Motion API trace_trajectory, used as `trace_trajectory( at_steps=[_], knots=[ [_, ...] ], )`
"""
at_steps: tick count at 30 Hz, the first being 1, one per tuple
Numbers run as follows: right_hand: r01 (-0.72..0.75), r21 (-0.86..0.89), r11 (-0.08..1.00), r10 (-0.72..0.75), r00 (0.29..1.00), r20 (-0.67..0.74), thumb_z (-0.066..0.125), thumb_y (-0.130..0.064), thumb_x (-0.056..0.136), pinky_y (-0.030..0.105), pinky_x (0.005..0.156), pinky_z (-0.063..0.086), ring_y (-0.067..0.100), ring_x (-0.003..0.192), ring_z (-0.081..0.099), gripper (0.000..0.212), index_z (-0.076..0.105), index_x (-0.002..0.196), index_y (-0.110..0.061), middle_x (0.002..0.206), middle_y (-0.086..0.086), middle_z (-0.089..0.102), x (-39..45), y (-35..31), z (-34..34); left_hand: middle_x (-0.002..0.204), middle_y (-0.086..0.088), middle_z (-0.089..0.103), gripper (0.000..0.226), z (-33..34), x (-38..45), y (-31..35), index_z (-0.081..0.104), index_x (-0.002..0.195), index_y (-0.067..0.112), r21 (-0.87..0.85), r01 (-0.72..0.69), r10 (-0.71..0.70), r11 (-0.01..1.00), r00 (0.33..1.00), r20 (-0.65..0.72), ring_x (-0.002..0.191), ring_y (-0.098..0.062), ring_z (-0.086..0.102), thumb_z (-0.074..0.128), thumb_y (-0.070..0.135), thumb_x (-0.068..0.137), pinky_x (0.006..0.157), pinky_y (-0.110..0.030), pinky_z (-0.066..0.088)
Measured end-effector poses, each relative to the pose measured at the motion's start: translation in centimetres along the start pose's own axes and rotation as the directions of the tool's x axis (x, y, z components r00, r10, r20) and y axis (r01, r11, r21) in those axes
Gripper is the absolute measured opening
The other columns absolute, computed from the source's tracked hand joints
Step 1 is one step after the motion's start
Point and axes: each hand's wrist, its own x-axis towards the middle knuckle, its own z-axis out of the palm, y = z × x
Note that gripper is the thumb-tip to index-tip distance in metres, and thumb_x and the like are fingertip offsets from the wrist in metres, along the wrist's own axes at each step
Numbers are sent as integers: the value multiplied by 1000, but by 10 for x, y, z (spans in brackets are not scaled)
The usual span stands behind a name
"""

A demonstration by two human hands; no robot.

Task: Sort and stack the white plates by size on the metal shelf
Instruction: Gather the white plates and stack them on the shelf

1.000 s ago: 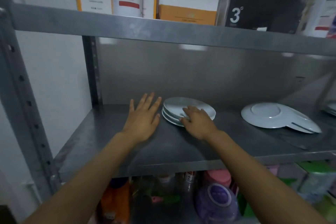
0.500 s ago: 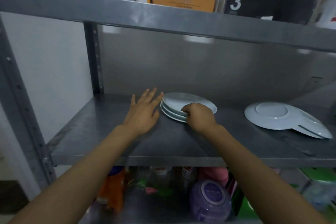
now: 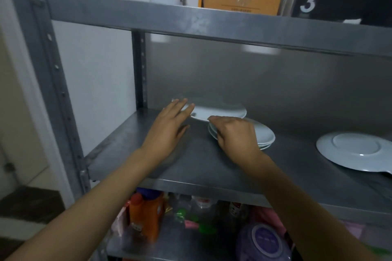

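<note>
On the metal shelf (image 3: 212,167) stands a small stack of white plates (image 3: 264,136). One white plate (image 3: 220,112), blurred, is lifted off the stack and shifted to the left, hovering just above the shelf. My right hand (image 3: 233,135) is over the left side of the stack, its curled fingers pinching the near edge of that lifted plate. My left hand (image 3: 171,127) is flat with straight fingers, whose tips touch the lifted plate's left edge. A larger white plate (image 3: 356,150) lies upside down at the right.
The shelf's upright post (image 3: 140,70) stands at the back left corner, and the upper shelf beam (image 3: 212,21) is close overhead, with boxes and a bottle on it. Below the shelf are an orange bottle (image 3: 146,216), a purple lidded tub (image 3: 265,241) and other containers.
The top plate has come off the small stack and moved up and left, its edge in my right hand. My left hand's fingertips now meet its left edge. The view has moved closer and leftward.
</note>
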Motion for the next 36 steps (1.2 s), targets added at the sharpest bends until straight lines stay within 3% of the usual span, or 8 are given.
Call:
trace_trajectory(
  at_steps=[5,10,13,16,21,25,29,36],
  knots=[
    [93,104,990,-84,992,-93,54,1,59,32,50,49,26,68,64,37,67,89,-16,75,2,69,13,-31,9,104,-12,65,23,-33,-18,-14,66,107,3,28,-31,35,999,984,-172,99,-28,56,53,16,93,90,-31,42],
    [163,233,959,-137,983,-126,57,8,65,41,75,58,29,88,70,39,69,97,-11,92,7,74,22,-52,18,94,-11,66,20,-52,-36,-26,66,97,2,74,-25,38,997,984,-175,88,-26,57,51,15,94,82,-31,43],
    [129,238,963,-105,988,-111,64,0,74,38,101,43,25,115,61,42,65,116,-8,118,10,68,21,-61,19,93,-9,68,23,-58,-50,-30,68,95,4,72,38,-26,997,986,-166,88,-26,60,50,18,93,82,-30,44],
    [11,289,957,-17,1000,17,56,-6,81,33,113,26,26,133,44,56,48,136,-8,140,13,51,12,-53,18,90,-9,72,14,-59,-64,-32,72,91,5,89,79,-68,993,990,-122,84,-28,65,61,12,87,81,-30,46],
    [-249,277,928,206,963,175,54,-17,89,36,113,26,29,137,37,55,40,141,-8,147,16,42,1,-16,24,85,-10,74,16,-60,-73,-28,75,85,6,74,139,-132,987,987,-96,79,-27,68,74,-5,73,76,-27,47],
    [-380,302,874,335,923,191,54,-16,89,39,107,33,32,130,43,51,43,138,-7,141,15,48,-7,4,25,83,-11,74,17,-59,-73,-28,76,83,6,90,168,-162,982,985,-66,79,-28,69,77,-6,70,79,-31,49],
    [-458,304,835,412,888,205,54,-14,87,40,102,38,34,121,48,44,49,130,-7,131,17,55,-15,16,27,84,-13,74,16,-54,-76,-27,76,83,5,80,210,-208,974,978,-29,81,-29,69,77,-5,71,84,-31,44],
    [-470,279,837,416,879,233,54,-10,85,40,102,40,30,116,53,30,64,113,-5,119,15,63,-26,36,37,93,-7,75,11,-41,-82,-30,76,91,10,67,230,-234,971,970,64,87,-24,68,72,10,81,86,-34,51]
  ],
)
